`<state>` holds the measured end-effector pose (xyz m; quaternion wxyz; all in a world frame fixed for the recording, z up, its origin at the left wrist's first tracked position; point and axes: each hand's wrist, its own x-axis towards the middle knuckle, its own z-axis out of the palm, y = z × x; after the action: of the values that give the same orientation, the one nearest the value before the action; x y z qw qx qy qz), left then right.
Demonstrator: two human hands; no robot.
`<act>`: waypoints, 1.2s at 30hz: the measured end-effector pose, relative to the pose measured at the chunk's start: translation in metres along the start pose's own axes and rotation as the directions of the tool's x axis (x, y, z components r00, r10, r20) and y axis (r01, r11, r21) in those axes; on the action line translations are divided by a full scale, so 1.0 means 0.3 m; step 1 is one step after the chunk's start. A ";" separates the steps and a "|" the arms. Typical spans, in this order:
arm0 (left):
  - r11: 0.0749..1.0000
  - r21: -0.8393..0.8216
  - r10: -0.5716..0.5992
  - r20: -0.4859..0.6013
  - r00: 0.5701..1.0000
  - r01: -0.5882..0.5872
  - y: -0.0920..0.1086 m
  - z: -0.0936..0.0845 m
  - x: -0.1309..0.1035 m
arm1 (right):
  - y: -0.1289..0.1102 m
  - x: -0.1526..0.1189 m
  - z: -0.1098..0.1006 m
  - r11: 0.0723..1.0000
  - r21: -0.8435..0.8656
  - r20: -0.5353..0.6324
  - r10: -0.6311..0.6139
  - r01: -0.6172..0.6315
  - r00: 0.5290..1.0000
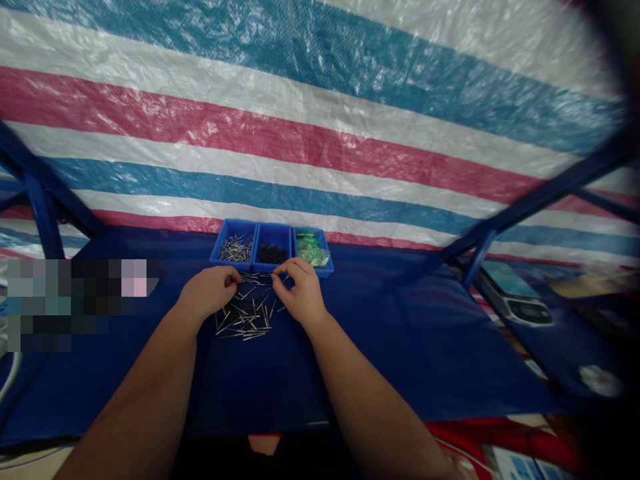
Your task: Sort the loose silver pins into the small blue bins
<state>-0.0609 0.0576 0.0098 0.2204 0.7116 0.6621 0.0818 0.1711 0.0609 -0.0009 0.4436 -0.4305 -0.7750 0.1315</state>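
L hand point(211, 290): fingers curled in, thumb & index tips close tog. at the near edge of the bins; can't tell if a pin is pinched there. R hand point(303, 290): thumb & index bent toward each other, tips nr the R end of a few pins; too small to tell if they grip one. Other R fingers bent over, close to the front of the R-hand bin.

Btwn the hands & a bit nearer the wearer: loose pile of thin, straight silver metal pins point(250, 325), lying every which way on the dark blue table point(390, 320). A few more lie roughly crosswise btwn the fingertips, just in front of the bins.

Beyond the hands, 3 blue plastic bins side by side: L bin point(241, 229) w/ more silver pins, mid bin point(275, 233) w/ small dark pieces point(273, 253), R bin point(326, 269) w/ green items in clear plastic point(311, 248).

Further out: blue metal frame bars point(540, 193) either side; flat grey & white device point(525, 310) off to the R, details blurred. Bkgd: shiny woven plastic sheet point(320, 133), red/white/blue stripes, behind the table.
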 end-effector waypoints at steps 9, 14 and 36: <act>0.999 -0.002 -0.046 -0.014 0.999 0.046 -0.030 -0.010 -0.001 | -0.011 -0.004 -0.007 0.997 0.064 0.052 -0.056 0.052 0.997; 0.998 -0.001 -0.068 -0.007 0.998 0.068 -0.037 -0.001 0.005 | -0.006 -0.005 -0.006 0.993 0.097 0.072 -0.068 0.061 0.995; 0.997 0.075 0.013 0.020 1.000 -0.015 0.036 0.019 -0.009 | -0.016 -0.011 -0.003 0.991 0.134 0.132 -0.039 0.021 0.990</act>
<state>-0.0490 0.0534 0.0098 0.1991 0.7247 0.6576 0.0515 0.1699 0.0552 0.0007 0.4198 -0.3786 -0.7991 0.2047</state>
